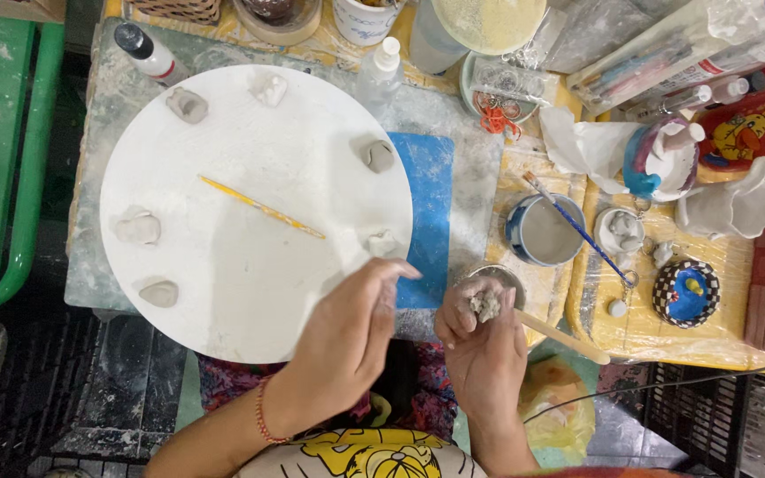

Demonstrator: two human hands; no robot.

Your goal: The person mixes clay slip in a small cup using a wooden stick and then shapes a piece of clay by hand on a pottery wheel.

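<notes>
On the white round board we see small clay pieces around a yellow stick. Our left hand hovers at its edge, fingers loosely curled, grasping nothing. Just right, our right hand grips a clay lump, beside a grey-water cup.

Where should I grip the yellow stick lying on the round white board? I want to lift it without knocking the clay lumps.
Probably at the middle of the yellow stick, pinched across its thin shaft from above. It lies flat and diagonal on the round white board, in open space, with the clay lumps set out near the rim.
</notes>
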